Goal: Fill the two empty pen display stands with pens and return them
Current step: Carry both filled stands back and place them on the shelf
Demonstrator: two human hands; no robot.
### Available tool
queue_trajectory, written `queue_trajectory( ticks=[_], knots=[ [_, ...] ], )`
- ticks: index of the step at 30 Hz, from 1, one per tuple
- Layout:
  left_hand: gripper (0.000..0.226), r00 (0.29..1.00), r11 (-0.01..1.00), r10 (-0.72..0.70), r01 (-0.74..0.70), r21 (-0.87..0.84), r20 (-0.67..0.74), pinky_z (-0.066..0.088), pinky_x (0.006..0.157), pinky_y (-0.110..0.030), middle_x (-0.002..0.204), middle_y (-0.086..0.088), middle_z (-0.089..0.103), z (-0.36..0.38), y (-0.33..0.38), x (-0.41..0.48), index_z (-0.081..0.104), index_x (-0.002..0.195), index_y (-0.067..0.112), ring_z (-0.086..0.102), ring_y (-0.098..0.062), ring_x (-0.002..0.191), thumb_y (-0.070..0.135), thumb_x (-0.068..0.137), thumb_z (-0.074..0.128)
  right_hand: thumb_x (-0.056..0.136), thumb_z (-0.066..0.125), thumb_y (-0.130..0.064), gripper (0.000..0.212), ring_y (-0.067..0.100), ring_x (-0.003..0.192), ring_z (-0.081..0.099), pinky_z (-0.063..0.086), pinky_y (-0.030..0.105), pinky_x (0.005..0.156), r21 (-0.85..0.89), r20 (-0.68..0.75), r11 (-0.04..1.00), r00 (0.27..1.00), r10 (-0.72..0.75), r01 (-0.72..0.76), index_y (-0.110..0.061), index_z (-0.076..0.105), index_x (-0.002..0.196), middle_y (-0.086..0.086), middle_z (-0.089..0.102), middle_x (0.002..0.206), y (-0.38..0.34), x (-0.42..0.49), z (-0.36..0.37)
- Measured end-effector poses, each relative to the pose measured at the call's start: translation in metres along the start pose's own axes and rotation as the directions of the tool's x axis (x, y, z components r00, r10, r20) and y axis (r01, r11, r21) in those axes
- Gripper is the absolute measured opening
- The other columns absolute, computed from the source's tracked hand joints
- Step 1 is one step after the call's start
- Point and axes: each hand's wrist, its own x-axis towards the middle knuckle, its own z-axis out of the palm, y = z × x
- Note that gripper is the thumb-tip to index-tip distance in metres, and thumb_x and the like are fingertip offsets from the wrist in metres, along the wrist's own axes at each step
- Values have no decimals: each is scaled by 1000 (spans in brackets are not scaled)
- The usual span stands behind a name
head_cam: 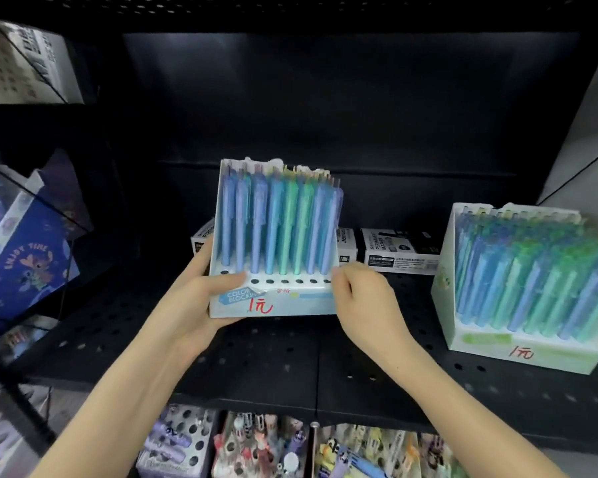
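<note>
A white pen display stand (290, 305) filled with blue and green pens (280, 222) is held just above the black perforated shelf (290, 367), in the middle of the view. My left hand (204, 294) grips its left front corner, thumb on the top face. My right hand (363, 298) holds its right front corner. Its front row of holes is empty. A second white stand (518, 353) packed with blue-green pens (532, 277) stands on the shelf at the right.
White marker boxes (397, 250) lie on the shelf behind the held stand. A blue cartoon box (25, 260) leans at the left. Below the shelf edge are holders (180, 443) with character pens (266, 446). A white panel (587, 132) rises at the right.
</note>
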Motion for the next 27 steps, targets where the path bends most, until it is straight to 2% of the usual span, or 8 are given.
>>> queue_trajectory(
  ticks=[11, 13, 15, 18, 20, 22, 25, 27],
  knots=[
    [66, 988, 995, 15, 0, -95, 156, 57, 62, -33, 114, 0, 69, 43, -14, -10, 52, 130, 34, 68, -24, 97, -6, 77, 56, 99, 38, -27, 42, 4, 58, 36, 29, 15, 55, 11, -145, 999, 989, 35, -34, -29, 32, 57, -10, 32, 60, 18, -56, -50],
    [71, 981, 994, -9, 30, -103, 191, 57, 61, -33, 115, -2, 68, 47, -15, -7, 50, 132, 34, 68, -27, 99, -2, 71, 59, 97, 38, -31, 31, -1, 65, 43, 31, 13, 61, -2, -190, 998, 980, 60, -61, -39, 47, 69, -14, 43, 68, 22, -69, -63],
    [72, 976, 993, -34, 57, -105, 215, 56, 60, -34, 115, -3, 68, 49, -15, -5, 49, 132, 33, 67, -28, 100, -2, 70, 59, 95, 39, -37, 23, -3, 75, 50, 35, 14, 68, -32, -263, 989, 956, 129, -142, -37, 61, 94, -18, 54, 86, 28, -84, -77],
    [74, 973, 989, -50, 79, -121, 224, 56, 56, -32, 112, -2, 69, 48, -17, -3, 49, 133, 31, 69, -26, 95, -1, 68, 59, 94, 45, -31, 34, 7, 81, 57, 42, 21, 69, -205, -488, 928, 854, 178, -310, -12, 64, 115, -1, 64, 105, 46, -104, -99],
    [69, 970, 989, -53, 85, -124, 238, 56, 55, -32, 109, -1, 71, 48, -18, -2, 50, 132, 31, 70, -25, 91, -4, 72, 57, 96, 47, -29, 35, 22, 82, 60, 45, 31, 71, -304, -628, 859, 764, 144, -412, -4, 62, 115, 10, 66, 103, 62, -110, -113],
    [67, 968, 989, -63, 93, -113, 243, 56, 58, -34, 108, 0, 71, 47, -17, 1, 50, 131, 32, 71, -24, 89, -5, 75, 55, 95, 48, -27, 37, 31, 88, 61, 46, 37, 74, -290, -700, 805, 688, 190, -517, 0, 58, 118, 16, 65, 103, 79, -111, -122],
    [63, 965, 989, -67, 97, -109, 254, 56, 56, -32, 108, 0, 71, 45, -16, 5, 52, 130, 31, 71, -23, 88, -7, 80, 52, 94, 49, -23, 40, 35, 93, 59, 44, 37, 73, -125, -637, 758, 637, 433, -640, 1, 50, 126, 19, 62, 109, 99, -100, -130],
    [62, 962, 988, -76, 108, -111, 263, 57, 56, -32, 110, 0, 70, 44, -16, 8, 52, 129, 31, 71, -22, 88, -7, 80, 51, 94, 47, -19, 29, 28, 81, 59, 40, 32, 64, 175, -483, 727, 586, 651, -664, -6, 57, 119, 11, 66, 96, 101, -88, -135]
  ],
)
